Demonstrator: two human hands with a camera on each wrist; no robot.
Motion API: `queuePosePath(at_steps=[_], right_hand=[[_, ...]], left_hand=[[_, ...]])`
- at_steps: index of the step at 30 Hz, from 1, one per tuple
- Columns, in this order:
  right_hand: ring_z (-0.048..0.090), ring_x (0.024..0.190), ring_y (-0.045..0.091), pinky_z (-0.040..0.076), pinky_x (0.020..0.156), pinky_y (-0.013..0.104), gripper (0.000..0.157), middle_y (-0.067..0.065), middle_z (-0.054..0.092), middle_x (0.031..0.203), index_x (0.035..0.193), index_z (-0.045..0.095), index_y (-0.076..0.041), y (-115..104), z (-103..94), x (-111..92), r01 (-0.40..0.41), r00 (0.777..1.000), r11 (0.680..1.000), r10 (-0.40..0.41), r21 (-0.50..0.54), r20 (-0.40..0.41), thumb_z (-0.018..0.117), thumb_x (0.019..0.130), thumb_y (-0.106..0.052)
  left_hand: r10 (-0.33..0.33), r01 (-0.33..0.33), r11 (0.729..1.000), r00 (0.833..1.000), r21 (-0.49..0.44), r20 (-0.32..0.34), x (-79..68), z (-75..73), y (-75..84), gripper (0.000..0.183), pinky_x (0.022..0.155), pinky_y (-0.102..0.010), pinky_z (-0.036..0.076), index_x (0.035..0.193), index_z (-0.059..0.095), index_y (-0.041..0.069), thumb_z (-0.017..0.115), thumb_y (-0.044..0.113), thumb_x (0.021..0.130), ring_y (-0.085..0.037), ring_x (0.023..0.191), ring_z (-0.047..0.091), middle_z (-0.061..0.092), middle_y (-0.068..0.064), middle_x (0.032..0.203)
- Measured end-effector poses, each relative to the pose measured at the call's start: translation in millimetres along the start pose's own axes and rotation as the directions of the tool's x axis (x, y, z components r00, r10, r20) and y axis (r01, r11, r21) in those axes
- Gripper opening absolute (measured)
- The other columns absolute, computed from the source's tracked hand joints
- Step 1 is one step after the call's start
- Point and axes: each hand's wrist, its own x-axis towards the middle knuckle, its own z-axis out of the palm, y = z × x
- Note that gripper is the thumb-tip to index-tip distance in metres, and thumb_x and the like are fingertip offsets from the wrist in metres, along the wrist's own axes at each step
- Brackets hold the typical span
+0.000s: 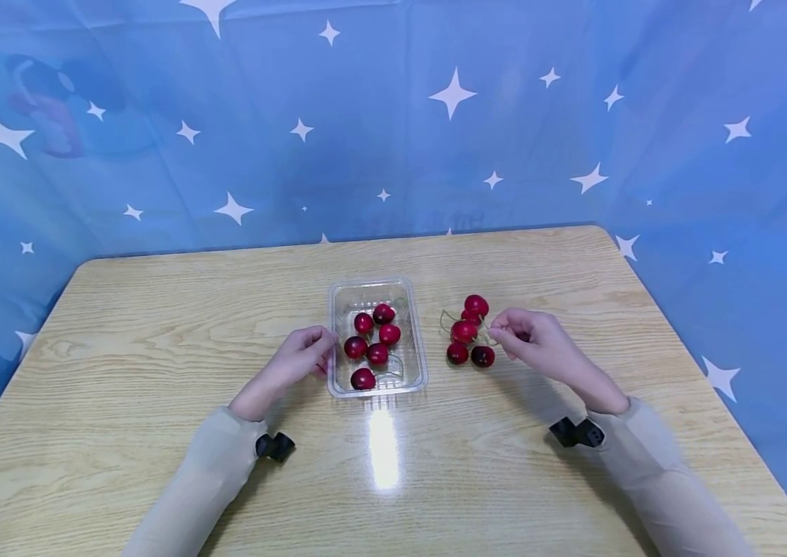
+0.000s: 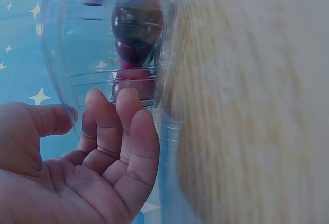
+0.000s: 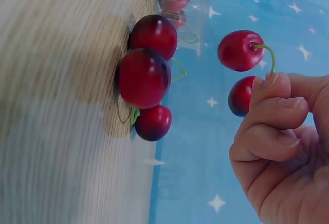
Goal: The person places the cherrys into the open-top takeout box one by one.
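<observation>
A clear plastic container (image 1: 419,340) holds several dark red cherries (image 1: 377,354). My left hand (image 1: 302,356) grips its left side, thumb at the rim and bent fingers (image 2: 141,142) against the outer wall. To the right, my right hand (image 1: 539,344) pinches a green stem between thumb and forefinger. From that stem hangs a red cherry (image 3: 240,51), raised above the table. A second cherry (image 3: 238,98) shows beside it, partly hidden behind the fingers. Below them, two cherries (image 1: 457,353) (image 1: 482,356) lie close together on the table, and another cherry (image 1: 477,305) lies farther back.
The light wood table (image 1: 156,371) runs back to a blue curtain (image 1: 379,116) printed with white stars. A bright glare patch (image 1: 384,449) lies on the wood in front of the container. Both wrists wear small black devices (image 1: 577,433).
</observation>
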Motion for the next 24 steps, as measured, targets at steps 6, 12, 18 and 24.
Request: queuePosePath(at_steps=[6, 12, 18, 24], right_hand=[[0.035, 0.045, 0.006, 0.03, 0.04, 0.022, 0.006, -0.002, 0.049, 0.056, 0.086, 0.062, -0.001, -2.1, 4.0, 4.5, -0.006, 1.0, 1.0, 0.006, 0.001, 0.021, 0.058, 0.091, -0.001], [0.036, 0.046, 0.005, 0.031, 0.041, 0.022, 0.006, -0.001, 0.048, 0.056, 0.087, 0.062, -0.001, -4.4, 9.6, 8.3, 0.012, 1.0, 1.0, -0.012, -0.002, 0.028, 0.058, 0.09, 0.002], [0.034, 0.047, 0.002, 0.03, 0.042, 0.02, 0.007, -0.002, 0.045, 0.054, 0.082, 0.06, 0.002, -12.5, 18.0, 15.0, 0.023, 0.999, 0.999, -0.022, -0.022, 0.035, 0.059, 0.087, 0.007], [0.038, 0.047, 0.003, 0.035, 0.044, 0.021, 0.008, 0.0, 0.048, 0.054, 0.083, 0.06, 0.001, -17.4, 25.0, 21.4, 0.025, 0.997, 1.0, -0.026, 0.012, 0.073, 0.058, 0.088, 0.007]], left_hand=[[0.0, 0.0, 1.0, 1.0, -0.007, 0.0, 0.4, -0.3, -0.7, 0.026, 0.056, -0.026, 0.05, 0.086, 0.051, -0.006, 0.044, 0.015, 0.1, -0.014, 0.058, 0.052, 0.053, -0.002, 0.066], [-0.006, 0.006, 1.0, 1.0, -0.007, 0.001, 0.8, -0.9, -1.3, 0.025, 0.056, -0.027, 0.05, 0.083, 0.051, -0.002, 0.044, 0.015, 0.099, -0.014, 0.059, 0.052, 0.053, -0.003, 0.067], [-0.011, 0.011, 1.0, 1.0, -0.003, 0.001, 1.1, -1.1, -2.3, 0.025, 0.056, -0.027, 0.05, 0.083, 0.051, -0.002, 0.045, 0.016, 0.099, -0.014, 0.059, 0.052, 0.053, -0.003, 0.067], [-0.008, 0.008, 1.0, 1.0, 0.004, -0.002, 1.6, -1.0, -2.1, 0.025, 0.056, -0.027, 0.05, 0.08, 0.051, 0.002, 0.045, 0.016, 0.1, -0.014, 0.059, 0.052, 0.053, -0.003, 0.067]])
